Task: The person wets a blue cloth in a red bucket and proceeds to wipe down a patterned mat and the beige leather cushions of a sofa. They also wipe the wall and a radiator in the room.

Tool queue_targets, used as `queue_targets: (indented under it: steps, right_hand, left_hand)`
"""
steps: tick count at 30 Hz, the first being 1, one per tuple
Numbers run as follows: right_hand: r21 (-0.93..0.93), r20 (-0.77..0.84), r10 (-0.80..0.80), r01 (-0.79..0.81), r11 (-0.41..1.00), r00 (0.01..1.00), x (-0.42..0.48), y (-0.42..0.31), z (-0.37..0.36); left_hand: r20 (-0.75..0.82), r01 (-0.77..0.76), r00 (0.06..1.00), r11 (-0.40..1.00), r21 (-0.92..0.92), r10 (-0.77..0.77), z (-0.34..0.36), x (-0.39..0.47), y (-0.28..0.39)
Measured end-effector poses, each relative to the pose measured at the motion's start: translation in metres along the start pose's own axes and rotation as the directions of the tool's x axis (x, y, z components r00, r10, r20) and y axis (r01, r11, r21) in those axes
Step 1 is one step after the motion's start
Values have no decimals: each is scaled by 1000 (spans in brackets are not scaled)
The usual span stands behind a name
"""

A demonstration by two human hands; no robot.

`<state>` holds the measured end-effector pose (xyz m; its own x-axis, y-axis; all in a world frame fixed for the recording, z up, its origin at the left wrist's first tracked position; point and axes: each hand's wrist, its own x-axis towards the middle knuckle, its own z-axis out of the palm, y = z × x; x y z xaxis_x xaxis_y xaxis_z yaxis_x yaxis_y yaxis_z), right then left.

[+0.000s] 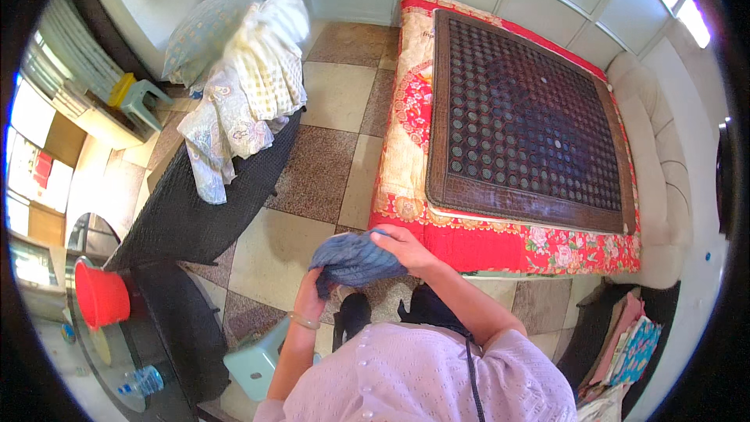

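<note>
A bunched blue cloth (354, 258) with ridged folds hangs between my two hands, above the checkered floor near the bed's front corner. My left hand (309, 294), with a bangle at the wrist, grips its left lower end. The right end is held by my right hand (404, 251), its thumb lying on top of the cloth. Just beyond stands the bed with a red floral cover (474, 249) and, on top, a brown-edged mat (527, 129) with rows of dark round pieces.
At left, a black woven bench (205, 223) carries patterned bedding (258, 88) and a pillow (205, 29). A pale blue plastic stool (255, 369) stands by my left arm. Left of it are a red basin (101, 295) and a plastic bottle (142, 381). Folded textiles (630, 346) lie at lower right.
</note>
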<state>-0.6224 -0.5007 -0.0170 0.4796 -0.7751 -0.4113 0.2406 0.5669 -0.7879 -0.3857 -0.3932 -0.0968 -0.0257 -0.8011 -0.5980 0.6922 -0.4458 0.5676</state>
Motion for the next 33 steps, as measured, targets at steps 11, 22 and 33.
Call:
queue_targets:
  steps: [11, 22, 33]
  right_hand:
    - [-277, -141, -102, 60, 959, 985, 85, 45, 59]
    - [250, -251, 76, -12, 968, 965, 107, 62, 59]
    - [167, -640, -89, 251, 953, 763, 185, 62, -67]
  left_hand:
    - [199, -43, 979, 927, 372, -35, -14, 18, 49]
    - [344, -350, 933, 498, 794, 108, 51, 80, 91]
    - [414, -306, 902, 492, 815, -125, 114, 194, 169]
